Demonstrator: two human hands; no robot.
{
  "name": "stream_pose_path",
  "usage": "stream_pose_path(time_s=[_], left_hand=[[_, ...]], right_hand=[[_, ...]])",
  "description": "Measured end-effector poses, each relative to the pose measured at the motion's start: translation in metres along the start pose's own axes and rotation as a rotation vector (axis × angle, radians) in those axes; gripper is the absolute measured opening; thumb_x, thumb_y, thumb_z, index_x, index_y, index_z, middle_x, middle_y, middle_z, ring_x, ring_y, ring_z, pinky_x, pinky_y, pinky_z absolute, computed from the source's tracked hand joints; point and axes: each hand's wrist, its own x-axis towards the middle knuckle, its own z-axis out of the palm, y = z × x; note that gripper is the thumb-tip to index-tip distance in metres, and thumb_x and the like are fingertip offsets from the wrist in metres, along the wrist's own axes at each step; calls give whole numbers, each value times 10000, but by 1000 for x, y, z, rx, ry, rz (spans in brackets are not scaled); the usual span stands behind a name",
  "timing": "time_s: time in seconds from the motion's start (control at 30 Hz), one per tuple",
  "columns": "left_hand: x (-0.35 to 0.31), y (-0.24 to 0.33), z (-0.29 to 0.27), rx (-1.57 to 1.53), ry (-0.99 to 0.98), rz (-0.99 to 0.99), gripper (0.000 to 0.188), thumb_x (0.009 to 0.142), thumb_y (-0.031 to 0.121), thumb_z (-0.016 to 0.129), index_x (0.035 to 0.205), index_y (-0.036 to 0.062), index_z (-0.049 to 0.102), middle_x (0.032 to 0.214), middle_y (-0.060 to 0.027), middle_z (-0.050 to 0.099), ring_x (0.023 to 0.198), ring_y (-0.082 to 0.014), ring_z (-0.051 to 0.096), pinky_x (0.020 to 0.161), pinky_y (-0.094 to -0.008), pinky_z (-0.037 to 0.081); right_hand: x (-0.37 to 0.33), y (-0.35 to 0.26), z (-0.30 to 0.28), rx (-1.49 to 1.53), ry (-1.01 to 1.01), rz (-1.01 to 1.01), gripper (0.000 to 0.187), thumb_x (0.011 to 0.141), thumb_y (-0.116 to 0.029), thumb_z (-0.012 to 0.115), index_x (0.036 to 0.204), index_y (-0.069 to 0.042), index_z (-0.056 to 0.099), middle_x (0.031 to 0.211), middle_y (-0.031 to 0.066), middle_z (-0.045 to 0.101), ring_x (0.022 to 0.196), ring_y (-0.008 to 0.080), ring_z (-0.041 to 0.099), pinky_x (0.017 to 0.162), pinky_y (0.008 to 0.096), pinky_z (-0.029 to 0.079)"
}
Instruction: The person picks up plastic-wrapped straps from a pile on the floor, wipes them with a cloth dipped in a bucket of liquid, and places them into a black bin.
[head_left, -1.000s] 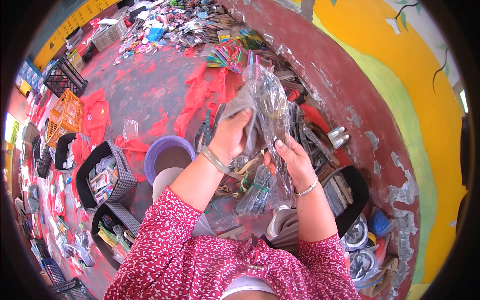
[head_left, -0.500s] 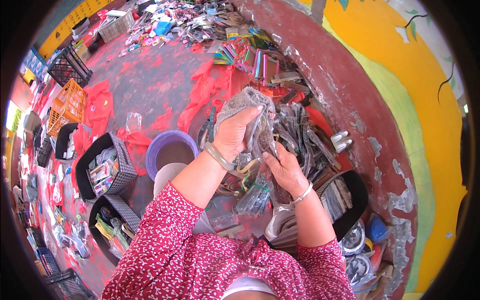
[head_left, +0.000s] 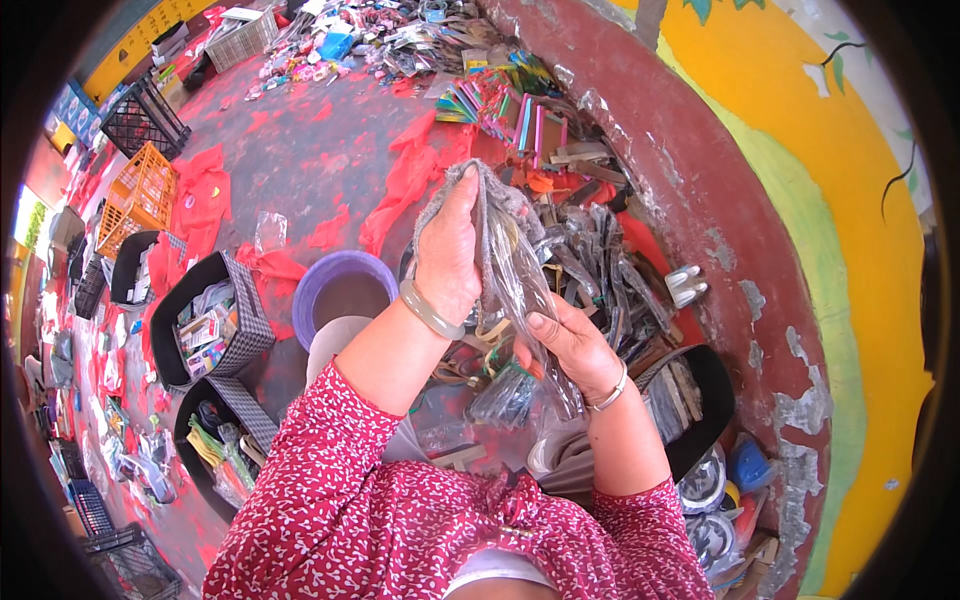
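My left hand (head_left: 450, 250), with a pale bangle at its wrist, is closed on a grey cloth (head_left: 513, 202). That cloth is folded over the upper end of a long package in clear, shiny plastic (head_left: 510, 275). Lower down, my right hand (head_left: 578, 345) grips the same package between thumb and fingers, and its end hangs past my palm. What lies inside the plastic cannot be made out. Beneath my hands is a pile of similar plastic-wrapped long items (head_left: 600, 255), and a bundle in clear wrap (head_left: 505, 395) lies between my knees.
A purple bucket (head_left: 304, 305) of murky water stands left of my knee. Patterned bins (head_left: 245, 320) of packaged goods and an orange crate (head_left: 135, 205) line the left. A black-lined bin (head_left: 712, 405) sits by my right knee, near the peeling red wall (head_left: 680, 150).
The cloth has opened out over the package's upper end, and my left fingers have straightened upward. My right hand has shifted slightly down and right, and more of the shiny plastic shows.
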Motion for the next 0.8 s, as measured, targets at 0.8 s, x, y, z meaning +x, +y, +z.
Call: stream_pose_path(time_s=[0.8], left_hand=[[21, 13, -20, 143, 115, 138, 346, 931, 294, 410, 873, -7, 570, 793, -149, 628, 716, -255, 618, 678, -370, 516]], right_hand=[[-6, 3, 8, -160, 155, -39, 218, 940, -217, 461, 1059, -38, 502, 659, 16, 552, 511, 68, 480, 470, 195, 388]])
